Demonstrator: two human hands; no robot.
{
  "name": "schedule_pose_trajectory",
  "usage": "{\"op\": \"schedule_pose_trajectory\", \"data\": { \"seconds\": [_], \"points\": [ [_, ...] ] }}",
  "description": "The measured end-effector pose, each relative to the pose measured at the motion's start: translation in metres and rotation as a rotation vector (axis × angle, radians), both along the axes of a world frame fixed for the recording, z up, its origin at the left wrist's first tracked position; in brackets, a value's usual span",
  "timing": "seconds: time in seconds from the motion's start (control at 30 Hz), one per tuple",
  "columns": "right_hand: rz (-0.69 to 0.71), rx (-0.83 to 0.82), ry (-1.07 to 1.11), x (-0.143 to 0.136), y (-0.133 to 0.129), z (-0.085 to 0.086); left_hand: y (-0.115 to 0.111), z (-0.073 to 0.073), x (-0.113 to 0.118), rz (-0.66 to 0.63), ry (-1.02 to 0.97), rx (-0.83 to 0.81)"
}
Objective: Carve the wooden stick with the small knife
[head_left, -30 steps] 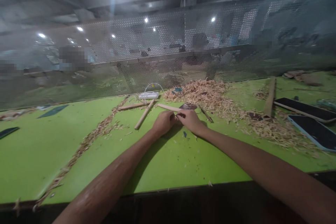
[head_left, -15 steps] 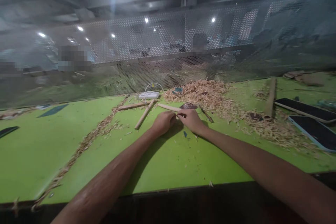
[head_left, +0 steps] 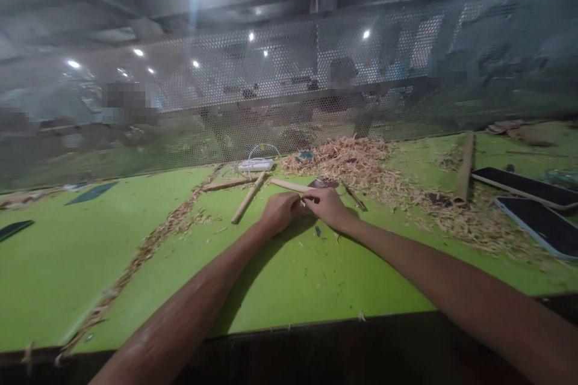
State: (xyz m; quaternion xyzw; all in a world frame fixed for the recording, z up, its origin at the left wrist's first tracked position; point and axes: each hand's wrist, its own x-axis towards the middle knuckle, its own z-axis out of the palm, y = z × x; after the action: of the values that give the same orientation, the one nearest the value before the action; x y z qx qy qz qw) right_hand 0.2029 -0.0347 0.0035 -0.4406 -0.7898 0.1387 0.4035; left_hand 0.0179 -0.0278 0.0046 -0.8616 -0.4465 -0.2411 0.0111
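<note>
Over the middle of the green tabletop (head_left: 280, 289), my left hand (head_left: 280, 210) and my right hand (head_left: 328, 207) meet with their fingertips nearly touching. Both have their fingers curled in a pinch; what lies between them is too small and hidden to name. Just behind the fingers lies a pale wooden stick (head_left: 288, 184), its right end partly covered by my right hand. A second stick (head_left: 248, 197) slants on the table left of my left hand. Beyond my right hand sit a dark brown flat piece (head_left: 324, 183) and a thin dark tool (head_left: 354, 196).
A heap of wood shavings (head_left: 352, 156) spreads at the back right. Two phones (head_left: 528, 186) lie at the right, near a long wooden strip (head_left: 465, 168). A white power strip (head_left: 256, 165) with a cable sits behind. A perforated mesh screen (head_left: 271, 90) closes off the far side.
Almost nothing differs. Both hands stay pinched together in the same place, with only a very slight shift of the fingers.
</note>
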Motion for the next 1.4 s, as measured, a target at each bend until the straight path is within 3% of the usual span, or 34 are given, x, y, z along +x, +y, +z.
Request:
{"op": "schedule_pose_trajectory", "data": {
  "seconds": [0.43, 0.87, 1.4],
  "points": [
    [-0.075, 0.020, -0.073, -0.005, -0.001, -0.004, -0.001, 0.000, 0.004, 0.052, 0.007, -0.026],
    [-0.031, -0.022, -0.007, -0.001, 0.002, -0.004, 0.003, -0.005, 0.001, -0.007, -0.025, -0.026],
    [-0.016, -0.033, 0.014, 0.000, 0.002, -0.002, -0.005, -0.003, 0.010, 0.050, -0.076, -0.029]
  ]
}}
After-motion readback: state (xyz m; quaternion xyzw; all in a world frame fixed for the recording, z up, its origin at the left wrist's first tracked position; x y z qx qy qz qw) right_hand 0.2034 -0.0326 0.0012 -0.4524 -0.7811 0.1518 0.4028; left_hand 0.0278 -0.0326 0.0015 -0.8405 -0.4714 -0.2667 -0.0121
